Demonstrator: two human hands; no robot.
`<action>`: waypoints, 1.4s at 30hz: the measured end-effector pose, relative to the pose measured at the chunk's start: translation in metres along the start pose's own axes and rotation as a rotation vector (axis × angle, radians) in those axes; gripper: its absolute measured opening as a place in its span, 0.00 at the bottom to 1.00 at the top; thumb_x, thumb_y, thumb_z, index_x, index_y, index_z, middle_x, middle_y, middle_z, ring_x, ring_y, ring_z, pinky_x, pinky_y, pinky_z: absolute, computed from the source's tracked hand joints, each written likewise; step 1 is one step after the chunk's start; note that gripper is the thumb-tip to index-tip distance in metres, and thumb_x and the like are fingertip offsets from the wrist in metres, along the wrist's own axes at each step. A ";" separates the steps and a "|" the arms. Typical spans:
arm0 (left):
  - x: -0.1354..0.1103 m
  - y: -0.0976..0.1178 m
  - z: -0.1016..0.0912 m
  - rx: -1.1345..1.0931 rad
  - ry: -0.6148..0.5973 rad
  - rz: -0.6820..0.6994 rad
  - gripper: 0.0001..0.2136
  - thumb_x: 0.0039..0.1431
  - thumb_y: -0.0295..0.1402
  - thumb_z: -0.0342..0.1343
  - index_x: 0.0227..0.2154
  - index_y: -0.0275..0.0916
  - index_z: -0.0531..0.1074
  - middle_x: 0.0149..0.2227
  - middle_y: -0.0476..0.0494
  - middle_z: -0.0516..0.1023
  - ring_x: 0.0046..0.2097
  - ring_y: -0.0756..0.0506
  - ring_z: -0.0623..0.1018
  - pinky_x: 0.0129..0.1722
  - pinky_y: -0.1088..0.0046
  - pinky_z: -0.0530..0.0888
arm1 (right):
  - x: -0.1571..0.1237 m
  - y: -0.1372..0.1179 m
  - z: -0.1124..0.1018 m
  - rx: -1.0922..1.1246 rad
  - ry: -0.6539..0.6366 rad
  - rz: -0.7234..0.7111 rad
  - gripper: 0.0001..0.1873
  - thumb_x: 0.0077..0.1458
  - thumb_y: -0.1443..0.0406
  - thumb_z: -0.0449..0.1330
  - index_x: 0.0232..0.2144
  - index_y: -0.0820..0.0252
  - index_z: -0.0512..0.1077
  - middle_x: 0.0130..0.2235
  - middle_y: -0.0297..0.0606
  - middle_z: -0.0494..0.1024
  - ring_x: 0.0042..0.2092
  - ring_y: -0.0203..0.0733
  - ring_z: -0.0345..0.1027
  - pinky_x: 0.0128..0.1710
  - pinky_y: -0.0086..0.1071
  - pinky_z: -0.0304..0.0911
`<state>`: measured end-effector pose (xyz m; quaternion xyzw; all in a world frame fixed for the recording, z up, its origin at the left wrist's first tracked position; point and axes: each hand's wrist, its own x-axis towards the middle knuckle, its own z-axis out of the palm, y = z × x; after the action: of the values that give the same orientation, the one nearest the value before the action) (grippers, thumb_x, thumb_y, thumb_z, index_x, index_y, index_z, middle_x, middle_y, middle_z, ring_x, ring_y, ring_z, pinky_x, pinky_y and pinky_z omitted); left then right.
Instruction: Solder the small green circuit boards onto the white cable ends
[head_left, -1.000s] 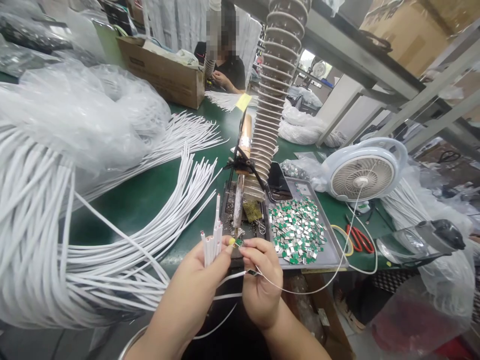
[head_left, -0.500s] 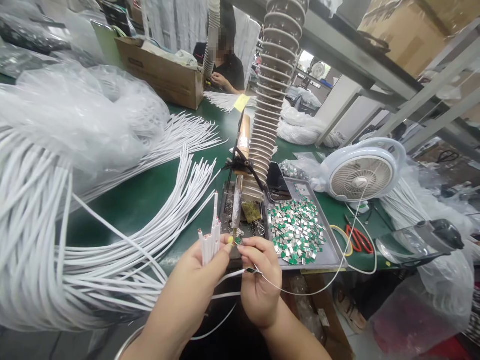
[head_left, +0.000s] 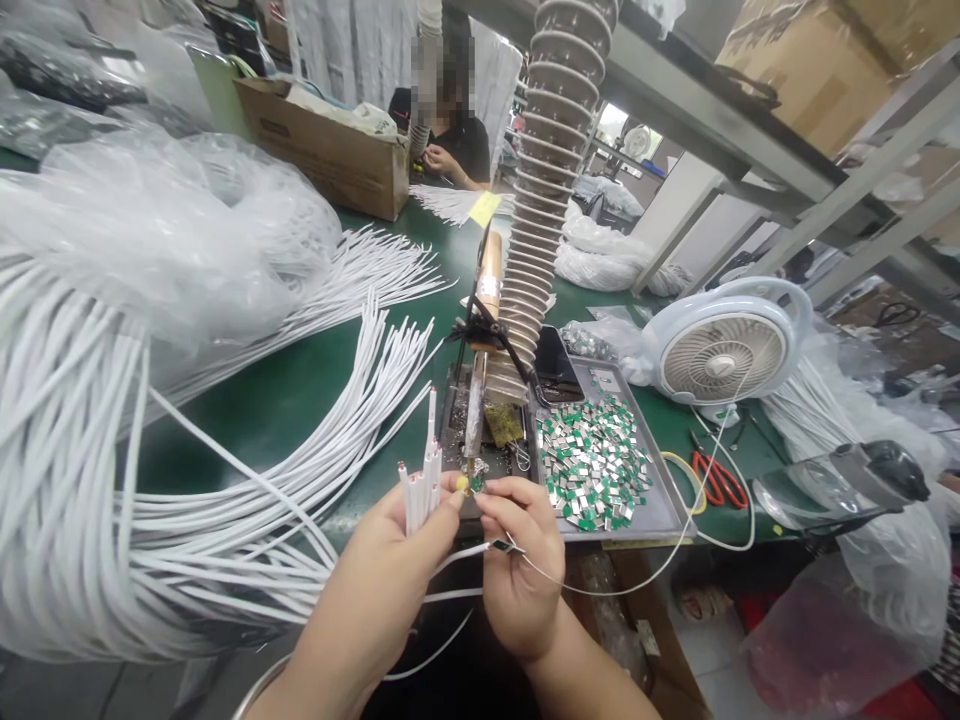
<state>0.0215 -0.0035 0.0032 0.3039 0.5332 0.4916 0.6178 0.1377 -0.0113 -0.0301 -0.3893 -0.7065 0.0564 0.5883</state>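
While left hand [head_left: 397, 560] is gripping: white cable ends [head_left: 417, 495], bunched upright (keeping tips together)
Right fingertips [head_left: 511, 497]: pinching green-silver circuit tab [head_left: 477, 484]

left hand [head_left: 397, 565]: curled shut, thumb on top | right hand [head_left: 521, 570]: pinching | hands just apart

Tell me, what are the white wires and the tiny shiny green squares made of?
The white cables look like smooth, soft plastic, since they bend in easy curves. The tiny squares look like shiny metal with green parts, maybe small circuit boards, though they are too small to be sure.
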 end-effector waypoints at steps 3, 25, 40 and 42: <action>0.000 -0.001 0.000 0.006 -0.003 0.002 0.09 0.46 0.36 0.62 0.30 0.39 0.73 0.19 0.56 0.67 0.31 0.47 0.73 0.31 0.74 0.67 | 0.000 -0.002 -0.001 -0.006 0.000 0.012 0.15 0.58 0.74 0.52 0.44 0.55 0.70 0.40 0.41 0.73 0.41 0.40 0.72 0.39 0.36 0.73; 0.001 -0.004 -0.006 0.016 -0.080 -0.021 0.09 0.49 0.38 0.62 0.30 0.39 0.73 0.29 0.51 0.77 0.35 0.47 0.74 0.34 0.76 0.67 | -0.004 -0.001 -0.003 -0.004 -0.036 0.031 0.18 0.57 0.76 0.49 0.46 0.55 0.68 0.40 0.42 0.72 0.41 0.40 0.72 0.38 0.36 0.73; 0.003 0.001 -0.008 0.034 -0.084 -0.020 0.10 0.50 0.39 0.61 0.33 0.40 0.73 0.29 0.52 0.77 0.36 0.47 0.74 0.39 0.73 0.67 | 0.001 -0.004 -0.003 0.040 -0.036 0.017 0.20 0.55 0.78 0.50 0.46 0.58 0.69 0.42 0.42 0.71 0.44 0.39 0.69 0.42 0.33 0.71; 0.002 0.001 -0.008 0.028 -0.090 -0.014 0.09 0.50 0.38 0.61 0.32 0.40 0.73 0.29 0.52 0.77 0.36 0.47 0.74 0.39 0.73 0.67 | 0.000 -0.003 -0.003 0.048 -0.034 0.020 0.20 0.55 0.78 0.50 0.46 0.58 0.69 0.42 0.42 0.71 0.44 0.39 0.69 0.42 0.33 0.71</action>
<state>0.0138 -0.0025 0.0016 0.3307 0.5138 0.4658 0.6401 0.1387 -0.0147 -0.0270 -0.3809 -0.7110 0.0858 0.5849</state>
